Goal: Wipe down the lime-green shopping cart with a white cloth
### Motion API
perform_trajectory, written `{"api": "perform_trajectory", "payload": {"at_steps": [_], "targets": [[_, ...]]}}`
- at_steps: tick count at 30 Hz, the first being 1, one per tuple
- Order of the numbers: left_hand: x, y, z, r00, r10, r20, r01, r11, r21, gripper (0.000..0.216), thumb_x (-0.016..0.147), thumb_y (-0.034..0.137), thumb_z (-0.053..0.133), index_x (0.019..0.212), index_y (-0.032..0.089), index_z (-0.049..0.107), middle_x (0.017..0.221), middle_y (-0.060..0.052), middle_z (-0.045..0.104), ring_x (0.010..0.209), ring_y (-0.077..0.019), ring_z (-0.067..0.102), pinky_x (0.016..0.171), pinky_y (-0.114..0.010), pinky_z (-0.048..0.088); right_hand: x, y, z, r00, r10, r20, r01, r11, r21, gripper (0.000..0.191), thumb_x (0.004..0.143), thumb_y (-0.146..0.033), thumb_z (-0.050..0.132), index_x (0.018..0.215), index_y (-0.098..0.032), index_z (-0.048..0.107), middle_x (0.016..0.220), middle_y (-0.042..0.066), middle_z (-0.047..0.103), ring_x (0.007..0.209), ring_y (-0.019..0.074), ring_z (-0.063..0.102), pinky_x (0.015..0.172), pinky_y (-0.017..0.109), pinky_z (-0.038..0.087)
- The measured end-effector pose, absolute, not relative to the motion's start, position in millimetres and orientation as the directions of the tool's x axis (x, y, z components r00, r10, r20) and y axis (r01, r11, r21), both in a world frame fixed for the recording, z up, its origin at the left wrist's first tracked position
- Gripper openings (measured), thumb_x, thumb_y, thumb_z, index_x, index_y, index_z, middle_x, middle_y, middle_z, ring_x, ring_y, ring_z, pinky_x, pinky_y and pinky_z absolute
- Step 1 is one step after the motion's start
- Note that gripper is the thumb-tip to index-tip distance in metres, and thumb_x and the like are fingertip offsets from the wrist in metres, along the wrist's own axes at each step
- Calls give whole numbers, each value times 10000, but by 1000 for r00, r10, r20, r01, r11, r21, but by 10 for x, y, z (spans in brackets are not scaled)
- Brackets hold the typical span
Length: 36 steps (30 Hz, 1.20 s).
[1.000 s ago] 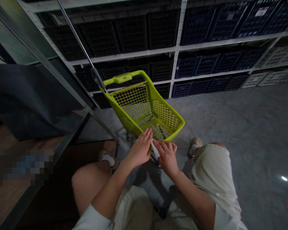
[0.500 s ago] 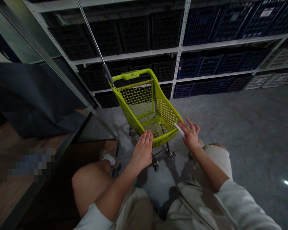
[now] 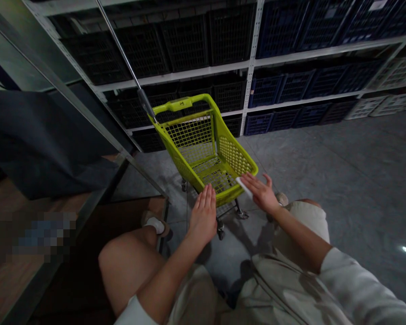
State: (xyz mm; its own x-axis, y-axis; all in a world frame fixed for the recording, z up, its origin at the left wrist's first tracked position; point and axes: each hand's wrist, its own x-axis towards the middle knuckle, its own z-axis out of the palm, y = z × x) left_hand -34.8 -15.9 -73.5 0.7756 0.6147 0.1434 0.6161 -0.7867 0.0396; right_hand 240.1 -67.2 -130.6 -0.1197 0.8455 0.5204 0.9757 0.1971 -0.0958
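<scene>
A small lime-green shopping cart stands on the floor in front of my knees, its basket empty. My left hand lies flat with fingers together against the cart's near rim. My right hand presses a small white cloth onto the near right corner of the rim, fingers stretched out over it. A metal pole with a dark grip leans against the cart's handle.
Shelving with black and blue crates fills the back wall. A grey metal rack frame and a dark cover stand to the left. My bare knees are bent low over the grey floor.
My right hand carried the white cloth from the middle of the near rim to its right corner. My left hand stayed on the rim.
</scene>
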Motion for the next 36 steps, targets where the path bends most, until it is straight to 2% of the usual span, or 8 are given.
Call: {"api": "perform_trajectory", "payload": {"at_steps": [4,7,12,17,22,25,31,36], "targets": [[-275,-167,-716,765,635,108,634,-772,48,881,737,103,540,1537,-38,198,1657,-256,141,1558,-312,88,1263,-472,211,2670,-621,-1310,138,833,536,983,-50,-175,749,755,-28,422,1483,-200,452,1518,107,513,1477,248,371,1197,537,132],[-256,-158,-713,759,640,118,636,-768,70,925,713,103,564,1542,-32,180,1659,-255,138,1559,-315,73,1260,-486,218,2186,-572,-1306,209,812,545,968,-90,-236,730,753,-43,430,1473,-155,461,1503,129,526,1458,243,402,1205,515,166],[-282,-143,-740,739,660,135,659,-750,59,909,713,112,569,1534,-40,211,1652,-262,164,1558,-323,78,1262,-489,206,1170,-563,-1280,-10,843,539,954,169,-248,742,784,-36,409,1515,-166,406,1511,119,519,1451,202,411,1226,477,148],[-297,-163,-756,717,678,164,681,-731,47,916,729,100,547,1554,-25,167,1655,-254,157,1559,-314,79,1256,-486,217,1546,-600,-1299,-190,821,539,949,294,-112,726,848,-52,407,1550,-221,335,1504,99,530,1447,204,419,1222,537,124],[-280,-176,-800,724,661,196,658,-747,89,961,739,85,535,1573,-2,66,1658,-256,125,1557,-319,81,1249,-504,226,2445,-615,-1294,97,833,545,992,-34,-125,814,766,-31,454,1544,-251,358,1515,83,520,1457,264,402,1210,591,96],[-257,-176,-845,737,640,219,635,-766,100,1020,742,87,536,1579,29,-43,1664,-247,90,1558,-311,49,1244,-523,230,2367,-584,-1261,222,813,538,973,-148,-178,787,768,-40,455,1528,-233,390,1502,96,533,1436,277,429,1209,605,78],[-254,-172,-858,729,657,192,658,-750,66,957,766,97,539,1568,-19,29,1658,-267,102,1558,-312,20,1253,-506,215,1279,-567,-1202,66,856,513,957,91,-274,724,793,-23,417,1494,-205,432,1500,95,535,1426,216,446,1227,540,33],[-306,-167,-830,733,647,211,653,-756,47,953,770,75,506,1576,5,2,1663,-248,119,1559,-297,57,1252,-493,221,1405,-581,-1181,-106,859,500,961,217,-170,759,802,-20,423,1517,-273,395,1487,67,553,1432,227,438,1216,587,-10]]}}
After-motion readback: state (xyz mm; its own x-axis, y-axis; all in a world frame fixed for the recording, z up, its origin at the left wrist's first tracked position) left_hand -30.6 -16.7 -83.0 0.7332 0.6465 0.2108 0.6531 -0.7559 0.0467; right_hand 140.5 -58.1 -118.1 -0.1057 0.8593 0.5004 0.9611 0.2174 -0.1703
